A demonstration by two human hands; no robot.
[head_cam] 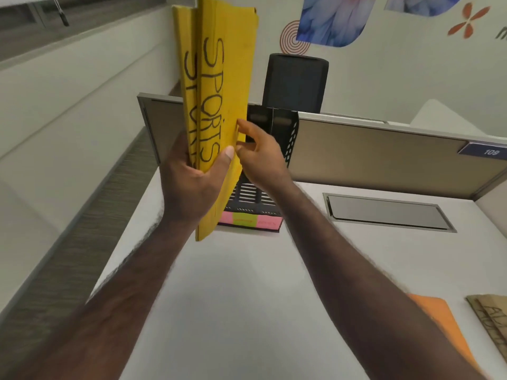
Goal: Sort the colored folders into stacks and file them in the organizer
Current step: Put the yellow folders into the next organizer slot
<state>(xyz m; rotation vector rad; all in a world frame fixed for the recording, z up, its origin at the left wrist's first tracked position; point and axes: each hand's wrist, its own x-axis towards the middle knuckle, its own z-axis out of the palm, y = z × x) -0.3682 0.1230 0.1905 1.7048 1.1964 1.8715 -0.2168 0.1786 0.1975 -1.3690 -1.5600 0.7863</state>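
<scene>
- Here, my left hand (189, 174) grips a bundle of yellow folders (219, 105) near their lower end, thumb pressed across the front one and fingers curled round behind.
- The yellow folders stand nearly upright in the air above the worktop (247, 283), fanned a little apart at the top; "SPORTS" is hand-lettered in black down at least two of them.
- My right hand (260, 157) is at the right edge of the bundle, fingertips bent and pinching that edge just above my left thumb.
- Just behind the bundle, at the far side of the worktop, sits the black mesh organizer (277, 133), its upright dividers showing to the right of the folders.
- Pink and green coloured labels (252, 220) run along the organizer's near base.
- At the near right of the worktop lies an orange folder (439, 319), and right of it, at the picture's edge, brown folders (491, 316) with writing I cannot read.
- A grey partition (370, 152) runs behind the organizer, with a dark chair back (295, 80) beyond it.
- A metal cable hatch (386, 212) is set in the worktop to the right.
</scene>
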